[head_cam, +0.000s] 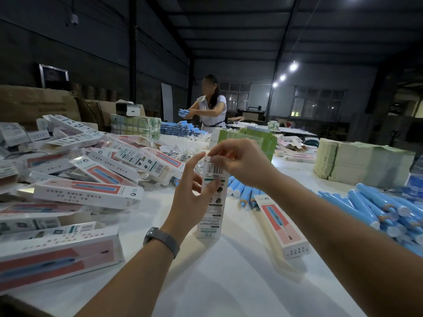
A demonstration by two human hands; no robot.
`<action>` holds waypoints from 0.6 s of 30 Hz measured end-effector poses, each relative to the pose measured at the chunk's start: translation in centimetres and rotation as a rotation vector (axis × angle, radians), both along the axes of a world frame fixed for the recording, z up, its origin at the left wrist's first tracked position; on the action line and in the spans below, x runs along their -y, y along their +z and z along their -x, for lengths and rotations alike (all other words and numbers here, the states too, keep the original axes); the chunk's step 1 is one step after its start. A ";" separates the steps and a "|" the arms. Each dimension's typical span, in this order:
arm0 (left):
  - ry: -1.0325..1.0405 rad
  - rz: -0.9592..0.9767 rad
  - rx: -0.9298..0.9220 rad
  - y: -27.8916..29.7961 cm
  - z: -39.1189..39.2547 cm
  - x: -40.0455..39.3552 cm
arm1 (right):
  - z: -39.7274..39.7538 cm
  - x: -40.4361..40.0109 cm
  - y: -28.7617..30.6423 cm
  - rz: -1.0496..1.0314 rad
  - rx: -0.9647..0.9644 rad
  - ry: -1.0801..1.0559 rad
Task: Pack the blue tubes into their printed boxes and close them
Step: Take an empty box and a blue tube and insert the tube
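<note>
A tall white printed box (211, 216) stands upright on the white table (229, 282), barcode side towards me. My left hand (191, 195) grips its upper body, thumb on the front face. My right hand (238, 161) pinches the flap at the box's top end. Whether a tube is inside is hidden. Loose blue tubes (380, 209) lie in a heap at the right, and a few more blue tubes (242, 193) lie just behind the box. Another printed box (282, 227) lies flat to the right of the held one.
A large pile of printed boxes (87, 177) covers the left of the table. Stacks of flat green-white cartons (364, 163) stand at the right and behind my hands. A person (210, 106) at the far end holds blue tubes over another heap.
</note>
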State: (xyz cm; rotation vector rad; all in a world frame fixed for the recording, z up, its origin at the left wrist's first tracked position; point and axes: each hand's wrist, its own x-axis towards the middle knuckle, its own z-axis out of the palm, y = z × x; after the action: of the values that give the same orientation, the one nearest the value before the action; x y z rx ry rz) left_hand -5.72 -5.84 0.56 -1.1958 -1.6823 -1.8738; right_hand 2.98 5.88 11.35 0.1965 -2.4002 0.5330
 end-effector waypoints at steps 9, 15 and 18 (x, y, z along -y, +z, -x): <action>0.018 0.016 -0.024 -0.3 0.1 0.2 | -0.1 0.6 1.6 -0.096 0.139 -0.027; 0.065 0.018 -0.042 -0.1 -0.2 0.2 | -0.9 0.2 0.4 -0.051 0.081 -0.053; 0.058 0.022 -0.024 0.0 -0.4 0.0 | -1.7 0.0 -0.6 -0.085 0.040 -0.057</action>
State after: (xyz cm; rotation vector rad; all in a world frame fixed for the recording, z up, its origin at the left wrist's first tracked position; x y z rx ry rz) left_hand -5.29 -5.88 0.52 -1.1604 -1.7104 -1.8049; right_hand 4.65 5.89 10.73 0.1552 -2.4619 0.4125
